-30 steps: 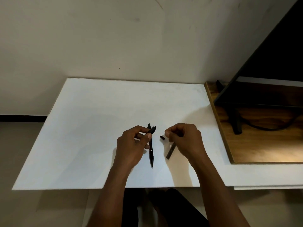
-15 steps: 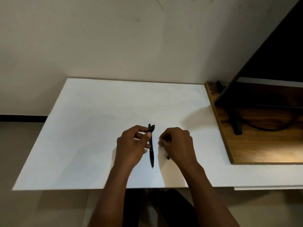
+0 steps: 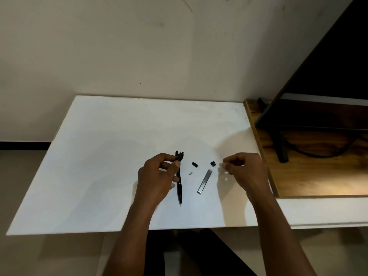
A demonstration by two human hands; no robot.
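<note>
One pale wall behind everything. One white counter (image 3: pixel 99 176), rectangular, reaching from the wall toward the person. One dark flat screen (image 3: pixel 328 76) at the far right, standing on one wooden slab (image 3: pixel 318 182) that adjoins the counter's right edge; one black cable (image 3: pixel 318 154) curving across that slab beside the screen's foot. Two bare hands over the near middle of the counter, well apart. Left hand (image 3: pixel 157 176): fingers and thumb curled round the upper part of one black pen (image 3: pixel 179 188), gripping it just below its top end. Long axis of the pen running almost straight away from the person; writing tip aimed back toward the counter's near edge, low over the surface, contact not possible to tell. Right hand (image 3: pixel 245 170): fingers curled in, thumb and forefinger tips together and pointing left; anything pinched there too fine to make out. Between the hands, loose on the counter: one flat grey strip (image 3: pixel 204 181), long axis slanting from near left to far right, lying just right of the pen; two short black caps beyond it, a left cap (image 3: pixel 195 164) and a right cap (image 3: pixel 213 163), apart from each other; one tiny grey bit (image 3: pixel 190 173) near the pen's upper half. Any lettering on pen or strip too small to read.
</note>
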